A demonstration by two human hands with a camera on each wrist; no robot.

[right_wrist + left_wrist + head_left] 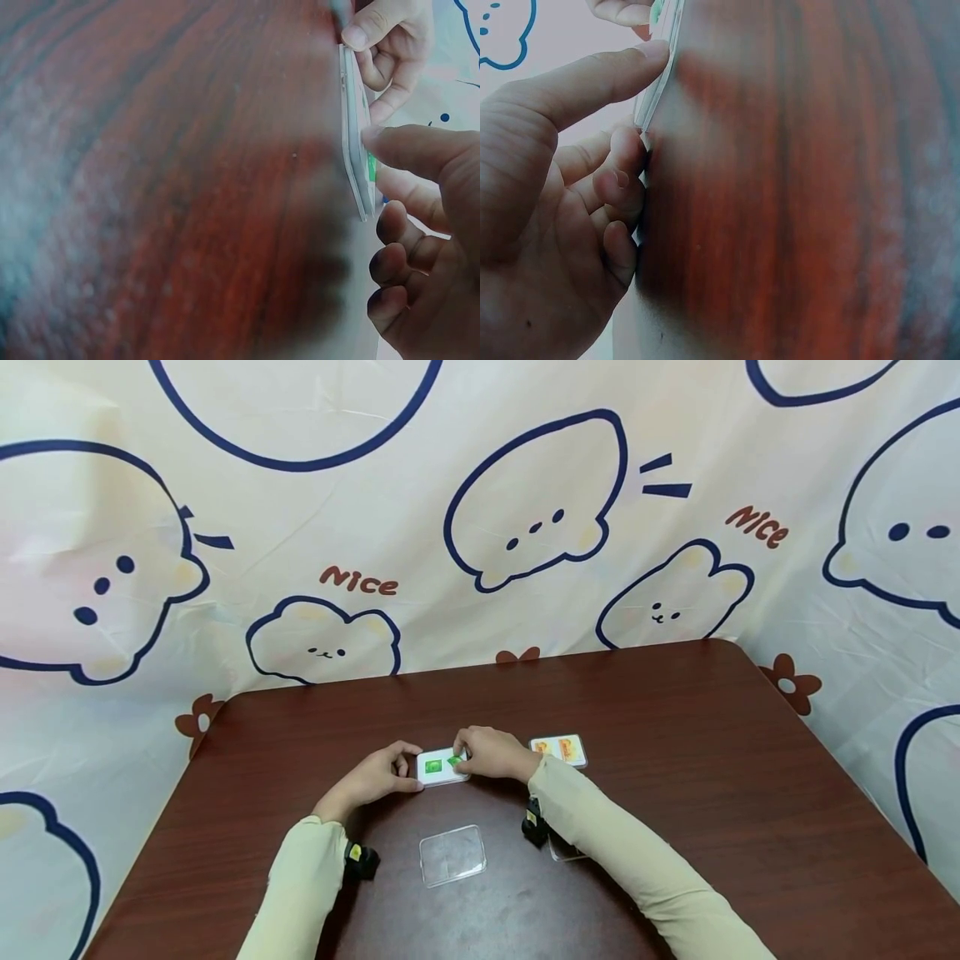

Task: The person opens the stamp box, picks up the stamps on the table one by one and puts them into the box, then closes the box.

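A flat white case [447,776] with clear edges lies on the table, a green square [433,767] showing on its left half. My left hand [375,772] holds the case's left end, the thumb at the near corner and the index finger at the far one; the other fingers are curled. In the left wrist view the thumb [641,64] presses on its edge. From the right, my right hand [491,752] pinches a small tilted green piece [453,761] over the case's right half. Its fingertips partly hide that piece.
A similar white case with orange pictures [557,749] lies behind the right wrist. A clear rectangular cover [452,856] sits nearer on the brown table [390,910]. Another clear cover [564,850] is partly hidden under the right sleeve. A patterned cloth [420,527] hangs behind.
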